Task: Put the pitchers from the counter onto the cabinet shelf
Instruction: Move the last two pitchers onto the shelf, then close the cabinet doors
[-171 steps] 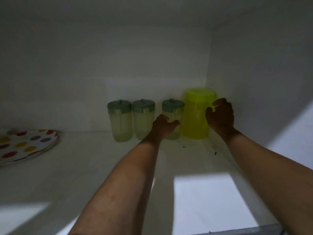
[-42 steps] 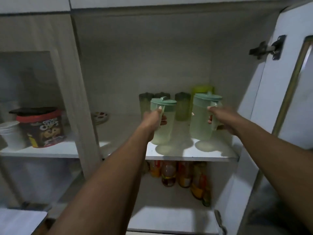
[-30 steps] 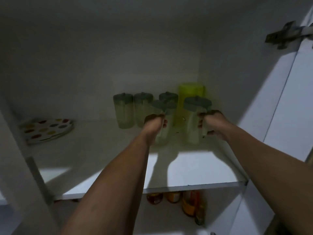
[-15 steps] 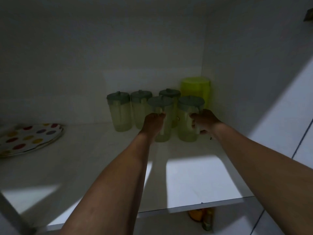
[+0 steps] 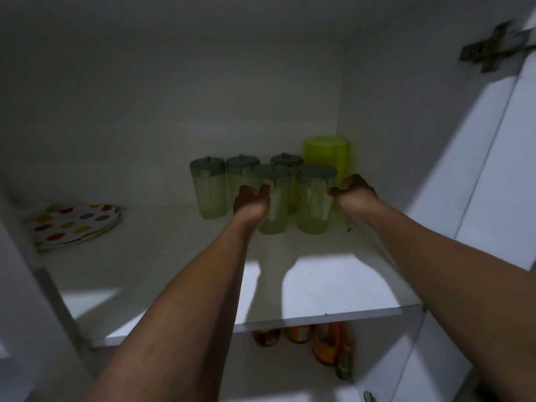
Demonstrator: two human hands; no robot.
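Five pale green pitchers with grey-green lids stand at the back right of the cabinet shelf. Three form a back row, the leftmost one in plain view. In front stand the front left pitcher and the front right pitcher, both upright on the shelf. My left hand is wrapped on the front left pitcher's near side, thumb against it. My right hand sits just right of the front right pitcher, its fingers loosely curled and the fingertips at the pitcher's edge.
A bright yellow-green container fills the back right corner behind the pitchers. A stack of polka-dot plates lies at the shelf's left. Bottles stand on the shelf below. The open cabinet door with its hinge is on the right.
Both pitchers came down onto the shelf in front of the back row. My right hand has slid off to the right of its pitcher, and my view has pulled back.
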